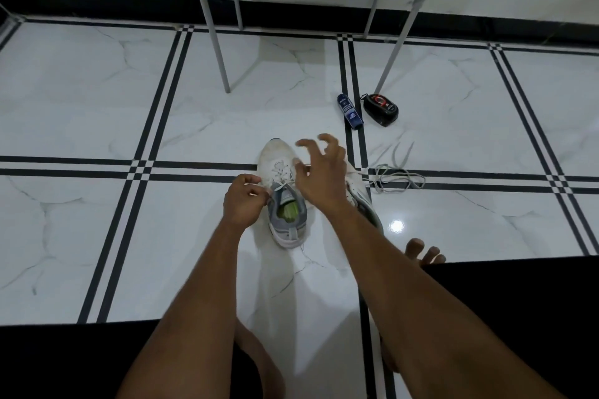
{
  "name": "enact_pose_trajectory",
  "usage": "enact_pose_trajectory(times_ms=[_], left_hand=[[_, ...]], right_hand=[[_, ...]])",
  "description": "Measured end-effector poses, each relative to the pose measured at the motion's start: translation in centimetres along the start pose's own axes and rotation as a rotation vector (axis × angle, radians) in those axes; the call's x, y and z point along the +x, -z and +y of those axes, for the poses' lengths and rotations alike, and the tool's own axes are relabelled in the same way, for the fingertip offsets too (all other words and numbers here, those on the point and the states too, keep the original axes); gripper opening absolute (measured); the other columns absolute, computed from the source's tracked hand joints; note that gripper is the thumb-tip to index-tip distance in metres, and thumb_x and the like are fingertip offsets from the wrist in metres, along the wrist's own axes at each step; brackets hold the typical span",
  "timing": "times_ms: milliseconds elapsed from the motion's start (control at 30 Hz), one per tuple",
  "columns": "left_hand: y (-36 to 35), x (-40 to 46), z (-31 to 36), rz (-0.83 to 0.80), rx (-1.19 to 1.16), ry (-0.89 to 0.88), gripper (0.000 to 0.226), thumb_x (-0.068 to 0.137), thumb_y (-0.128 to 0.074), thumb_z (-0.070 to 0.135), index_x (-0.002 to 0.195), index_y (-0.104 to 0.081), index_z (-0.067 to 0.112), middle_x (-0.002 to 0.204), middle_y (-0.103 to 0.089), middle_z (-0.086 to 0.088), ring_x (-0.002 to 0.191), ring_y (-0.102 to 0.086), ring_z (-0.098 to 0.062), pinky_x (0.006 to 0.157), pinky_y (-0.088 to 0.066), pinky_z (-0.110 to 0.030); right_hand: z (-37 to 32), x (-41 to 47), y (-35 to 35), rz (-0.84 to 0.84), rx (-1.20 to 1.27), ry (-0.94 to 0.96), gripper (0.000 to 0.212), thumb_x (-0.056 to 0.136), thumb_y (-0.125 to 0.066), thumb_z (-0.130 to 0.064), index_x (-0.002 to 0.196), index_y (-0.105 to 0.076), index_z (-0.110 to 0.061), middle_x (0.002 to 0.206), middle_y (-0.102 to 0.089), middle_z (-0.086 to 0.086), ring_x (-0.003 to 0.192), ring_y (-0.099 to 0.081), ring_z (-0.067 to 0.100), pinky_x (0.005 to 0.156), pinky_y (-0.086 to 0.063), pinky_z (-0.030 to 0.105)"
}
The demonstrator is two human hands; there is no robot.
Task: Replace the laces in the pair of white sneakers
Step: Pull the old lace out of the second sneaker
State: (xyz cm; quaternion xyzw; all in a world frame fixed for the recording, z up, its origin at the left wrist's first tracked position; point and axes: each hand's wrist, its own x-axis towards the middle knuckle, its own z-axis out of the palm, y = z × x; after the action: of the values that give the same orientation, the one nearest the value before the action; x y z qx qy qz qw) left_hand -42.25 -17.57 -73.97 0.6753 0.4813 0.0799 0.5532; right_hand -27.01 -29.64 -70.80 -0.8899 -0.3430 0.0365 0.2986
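Mid-floor, 1 sneaker (285,194) is being laced, lace end (278,188) pinched by left hand (243,201), right hand (319,168) released above; sneaker 2 (361,194) apparently unlaced, loose laces (397,176) beside it.

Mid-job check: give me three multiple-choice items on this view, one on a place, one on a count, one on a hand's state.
1. Where does the loose lace lie?
A. on the floor right of the sneakers
B. on the rack
C. inside a sneaker

2. How many small containers lie near the rack leg?
A. one
B. two
C. four

3. What is the left hand doing?
A. resting flat on the floor
B. holding the bottle
C. pinching a lace end at the near sneaker

Key: 1 A, it is coiled on the tiles. 2 B, a blue bottle and a black case. 3 C, fingers curl round the lace.
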Motion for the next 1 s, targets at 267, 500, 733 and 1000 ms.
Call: enact_pose_trajectory(times_ms=[267,500,733,1000], left_hand=[[-0.3,-0.1,-0.5,0.031,-0.001,-0.017,0.028,0.08,-0.08,0.025,0.102,-0.063,0.028,0.083,-0.077,0.007,0.083,-0.074,-0.016,0.088,-0.058,-0.045],[-0.5,-0.4,-1.2,0.051,-0.039,-0.01,0.027,0.076,-0.079,0.03,0.098,-0.064,0.03,0.09,-0.077,0.006,0.083,-0.075,-0.02,0.091,-0.06,-0.049],[-0.5,-0.5,-0.8,0.028,-0.051,-0.016,0.027,0.08,-0.079,0.024,0.102,-0.064,0.028,0.086,-0.077,0.001,0.083,-0.075,-0.023,0.09,-0.06,-0.048],[-0.4,-1.3,0.0,0.014,0.221,-0.081,0.027,0.083,-0.07,0.016,0.102,-0.065,0.034,0.081,-0.071,0.004,0.075,-0.067,-0.014,0.07,-0.05,-0.03]], right_hand=[[-1.6,-0.6,-1.7,-0.351,-0.288,0.267,0.022,0.087,-0.072,-0.021,0.109,-0.075,-0.023,0.138,-0.05,0.003,0.126,-0.043,0.031,0.101,-0.039,0.043],[-2.4,1.8,-0.1,-0.475,-0.273,0.2,0.019,0.092,-0.076,-0.047,0.108,-0.08,-0.038,0.147,-0.044,-0.005,0.133,-0.035,0.026,0.108,-0.03,0.044],[-1.6,0.5,-1.7,-0.44,-0.461,0.35,0.02,0.09,-0.073,-0.03,0.109,-0.079,-0.031,0.139,-0.05,0.0,0.125,-0.042,0.029,0.101,-0.038,0.043],[0.2,0.6,0.6,-0.31,0.855,-0.701,0.005,0.107,-0.063,-0.032,0.105,-0.067,-0.031,0.112,-0.073,-0.002,0.098,-0.071,0.017,0.082,-0.065,0.039]])
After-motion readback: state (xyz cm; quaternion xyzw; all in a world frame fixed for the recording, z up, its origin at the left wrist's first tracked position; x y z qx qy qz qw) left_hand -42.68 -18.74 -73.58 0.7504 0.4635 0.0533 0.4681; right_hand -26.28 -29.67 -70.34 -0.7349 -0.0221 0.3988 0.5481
